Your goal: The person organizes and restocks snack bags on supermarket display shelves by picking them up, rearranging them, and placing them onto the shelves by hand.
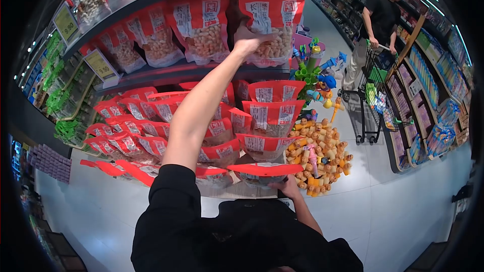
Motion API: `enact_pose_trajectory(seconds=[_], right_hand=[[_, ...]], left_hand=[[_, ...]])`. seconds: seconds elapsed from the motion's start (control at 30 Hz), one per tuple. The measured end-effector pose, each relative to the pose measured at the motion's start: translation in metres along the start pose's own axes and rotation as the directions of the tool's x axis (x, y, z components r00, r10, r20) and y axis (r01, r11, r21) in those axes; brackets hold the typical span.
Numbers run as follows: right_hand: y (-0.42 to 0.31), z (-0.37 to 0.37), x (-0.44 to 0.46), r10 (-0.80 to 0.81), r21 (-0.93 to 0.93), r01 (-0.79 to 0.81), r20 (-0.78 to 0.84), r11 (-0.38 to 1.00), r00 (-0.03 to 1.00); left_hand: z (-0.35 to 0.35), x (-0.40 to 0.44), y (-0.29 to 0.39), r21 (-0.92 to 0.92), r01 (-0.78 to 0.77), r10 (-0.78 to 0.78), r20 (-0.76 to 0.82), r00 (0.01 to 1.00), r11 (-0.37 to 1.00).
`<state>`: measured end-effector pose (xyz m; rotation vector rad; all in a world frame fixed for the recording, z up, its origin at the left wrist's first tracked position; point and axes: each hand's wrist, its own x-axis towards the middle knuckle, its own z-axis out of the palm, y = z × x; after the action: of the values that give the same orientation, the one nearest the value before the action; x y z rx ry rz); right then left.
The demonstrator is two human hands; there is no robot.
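My left hand (249,41) reaches up to the higher shelf, wrapped round the left side of a red bag of peanuts (275,22). Its thumb lies across the bag's front, and the other fingers are mostly hidden. This bag stands upright at the row's right end, beside another peanut bag (201,30). Low down, my right hand (289,187) is closed at the right lower corner of the front red bag of peanuts (264,171). Some of its fingers are hidden there. Behind that bag, more red bags (264,143) stand in tilted rows.
Yellow price tags (101,65) hang along the shelf edge (151,73). To the right are a heap of small orange-brown toys (322,156) and colourful plastic toys (315,73). Across the aisle, a person in black (380,15) holds a shopping cart (375,88) beside stocked shelves (421,90).
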<state>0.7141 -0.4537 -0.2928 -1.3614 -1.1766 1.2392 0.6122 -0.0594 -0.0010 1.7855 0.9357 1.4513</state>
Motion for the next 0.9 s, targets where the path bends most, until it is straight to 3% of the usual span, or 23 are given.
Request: enact_pose_trajectory(seconds=[0.07,0.13,0.17,0.23,0.27,0.33,0.47,0.6,0.67,0.7,0.73,0.8,0.87,0.9], right_hand=[[-0.004,0.001,0.000,-0.004,0.005,0.004,-0.006,1.000,1.000],[-0.005,0.001,-0.001,0.005,-0.063,-0.005,0.003,0.998,1.000],[-0.002,0.001,-0.001,0.003,-0.065,-0.003,-0.001,0.998,1.000],[0.007,0.001,0.000,-0.045,-0.039,0.045,0.006,0.998,0.999],[0.011,0.001,-0.001,-0.047,-0.042,0.047,0.005,0.998,0.999],[0.013,0.002,-0.001,0.010,0.014,-0.010,0.003,1.000,1.000],[0.000,0.004,-0.006,-0.025,-0.027,0.024,-0.047,0.999,0.999],[0.030,0.000,-0.011,-0.031,-0.014,0.030,-0.067,0.999,0.997],[0.045,-0.009,-0.018,0.074,0.135,-0.061,-0.090,0.989,0.993],[0.034,-0.015,-0.028,0.106,0.308,-0.073,-0.092,0.949,0.990],[0.025,-0.021,-0.038,0.107,0.307,-0.073,-0.095,0.949,0.990],[0.020,-0.042,-0.057,0.089,0.307,-0.025,-0.193,0.951,0.977],[0.059,-0.083,-0.088,0.224,0.361,-0.153,-0.165,0.920,0.961],[0.035,-0.090,-0.096,0.112,0.456,-0.032,-0.149,0.890,0.982]], left_hand=[[0.005,0.001,-0.004,0.014,0.106,-0.106,0.123,0.987,0.994],[0.013,-0.003,0.003,-0.021,0.095,-0.091,0.151,0.984,0.995],[0.018,-0.003,0.006,-0.081,0.079,-0.056,0.253,0.966,0.994],[0.026,-0.015,0.031,-0.047,-0.216,0.221,0.246,0.944,0.975],[0.030,-0.024,0.045,-0.050,-0.219,0.224,0.244,0.943,0.975],[0.039,-0.035,0.065,0.129,-0.254,0.206,0.300,0.931,0.959],[0.061,-0.051,0.078,-0.015,-0.493,0.487,0.185,0.853,0.870],[0.042,-0.069,0.122,-0.057,-0.500,0.503,0.146,0.852,0.864],[0.015,-0.085,0.143,-0.263,-0.246,0.316,0.272,0.909,0.933],[0.001,-0.095,0.155,-0.365,-0.089,0.220,0.336,0.916,0.927],[-0.017,-0.109,0.167,-0.490,0.093,0.137,0.414,0.900,0.867],[-0.054,-0.140,0.175,-0.520,0.207,0.033,0.414,0.910,0.829],[-0.097,-0.182,0.185,-0.499,0.463,-0.174,0.521,0.836,0.733],[-0.116,-0.202,0.179,-0.459,0.504,-0.212,0.549,0.808,0.732]])
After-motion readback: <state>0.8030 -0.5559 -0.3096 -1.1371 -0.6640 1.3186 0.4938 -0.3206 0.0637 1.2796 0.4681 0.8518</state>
